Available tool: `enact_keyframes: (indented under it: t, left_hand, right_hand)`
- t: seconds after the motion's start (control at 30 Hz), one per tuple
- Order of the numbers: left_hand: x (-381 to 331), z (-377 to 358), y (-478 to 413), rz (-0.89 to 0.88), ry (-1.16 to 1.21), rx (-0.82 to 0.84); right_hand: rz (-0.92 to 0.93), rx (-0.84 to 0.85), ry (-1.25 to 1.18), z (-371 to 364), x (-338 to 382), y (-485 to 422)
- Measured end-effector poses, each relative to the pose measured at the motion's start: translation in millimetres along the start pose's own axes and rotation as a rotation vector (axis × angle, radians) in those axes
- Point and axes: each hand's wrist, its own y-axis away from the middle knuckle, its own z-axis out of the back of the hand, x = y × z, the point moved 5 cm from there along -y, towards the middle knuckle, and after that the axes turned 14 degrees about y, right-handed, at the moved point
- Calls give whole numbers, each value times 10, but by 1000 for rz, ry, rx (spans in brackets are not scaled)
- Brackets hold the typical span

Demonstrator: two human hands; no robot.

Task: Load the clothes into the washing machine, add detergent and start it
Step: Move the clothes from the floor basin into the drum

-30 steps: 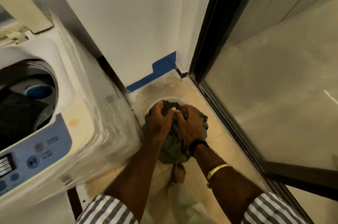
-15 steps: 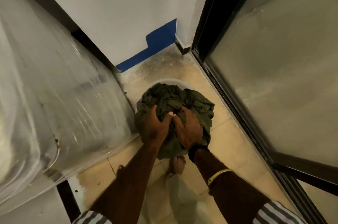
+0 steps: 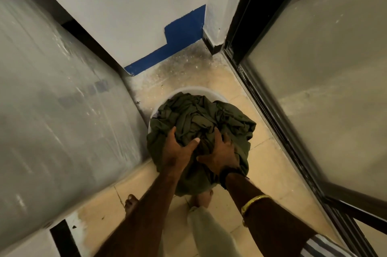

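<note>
Clothes (image 3: 201,122): olive bundle, right under your hands. Your left hand (image 3: 178,148) and right hand (image 3: 222,156) sit side by side, fingers curled into the near fabric, gripping. The bundle is heaped over a white tub (image 3: 196,90), rim showing just beyond. Plastic-wrapped washing machine (image 3: 62,99) to the left, glass door (image 3: 335,68) to the right.

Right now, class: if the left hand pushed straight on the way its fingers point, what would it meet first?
The green clothes the left hand grips; beyond them probably the white tub, depth unclear.
</note>
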Motion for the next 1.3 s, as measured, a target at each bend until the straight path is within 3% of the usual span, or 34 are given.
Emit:
enact_keyframes:
  t: [0.27,0.43,0.53,0.67,0.8,1.0,1.2,1.3]
  left_hand:
    - [150,-31,-111,-5,84,37]
    - [180,-32,-121,19,90,77]
    - [197,-63,-108,51,44,194]
    - [95,-183,-8,-40,-126,348]
    - [-77,-256,29,-91,-177,303]
    - [-66,-88,57,15,124,196]
    - [-136,32,121,73,306,56]
    - [-149,48,210,105,477,-6]
  right_hand:
    - [-60,-31,151,-132,30,-161]
    - [-70,-14,28,-35,-11,-216]
    - [-51,-50,-104,164,19,-121]
    - [-27,-118,-151,563,108,53]
    - [108,-81,-68,677,288,182]
    - [210,-8,-369,790,447,311]
    - [185,-206,-679,736,398,439]
    - [-2,-424,-671,767,112,424]
